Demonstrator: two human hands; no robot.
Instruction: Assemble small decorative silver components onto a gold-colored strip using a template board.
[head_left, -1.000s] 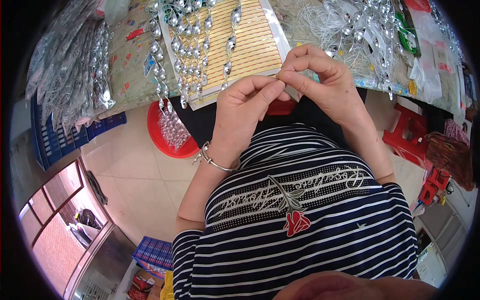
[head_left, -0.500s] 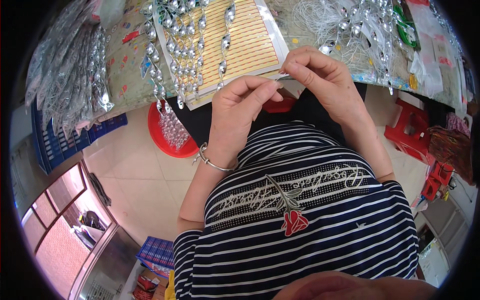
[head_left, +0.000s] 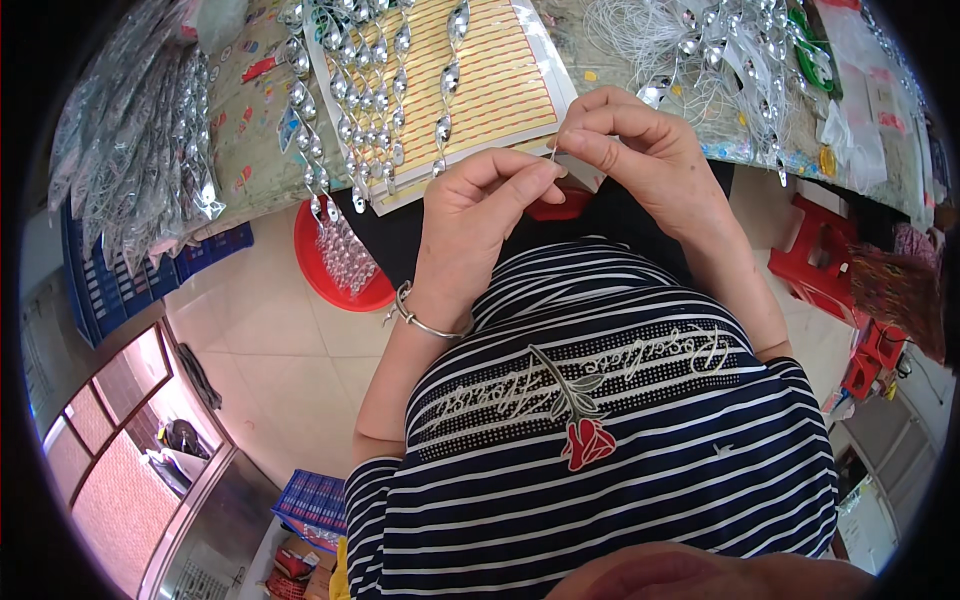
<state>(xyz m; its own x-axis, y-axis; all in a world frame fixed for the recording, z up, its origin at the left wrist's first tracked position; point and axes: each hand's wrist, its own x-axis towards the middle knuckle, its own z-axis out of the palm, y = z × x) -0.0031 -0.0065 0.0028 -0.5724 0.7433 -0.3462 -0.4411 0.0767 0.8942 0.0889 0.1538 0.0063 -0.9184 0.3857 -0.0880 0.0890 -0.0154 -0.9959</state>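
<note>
Both hands meet over my lap at the table's near edge, fingertips close together. My left hand (head_left: 487,205), with a silver bangle at its wrist, is closed in a pinch. My right hand (head_left: 640,150) pinches too, slightly higher and to the right. A thin pale thread (head_left: 554,155) runs between the two pinches; its ends are hidden by the fingers. Just beyond, strands of silver twisted beads (head_left: 447,90) lie across a yellow sheet with wavy red lines (head_left: 500,85). Some strands hang off the table edge on the left.
Bagged silver strands (head_left: 140,140) heap at the table's left. A tangle of clear thread (head_left: 635,45) with silver beads lies right, beside a green loop (head_left: 812,60). Below stand a red basin (head_left: 310,265) holding beads, a blue crate (head_left: 90,290) and a red stool (head_left: 810,255).
My right hand has shifted slightly left and up, and the thread between the pinches now stands more upright. The left hand has barely moved.
</note>
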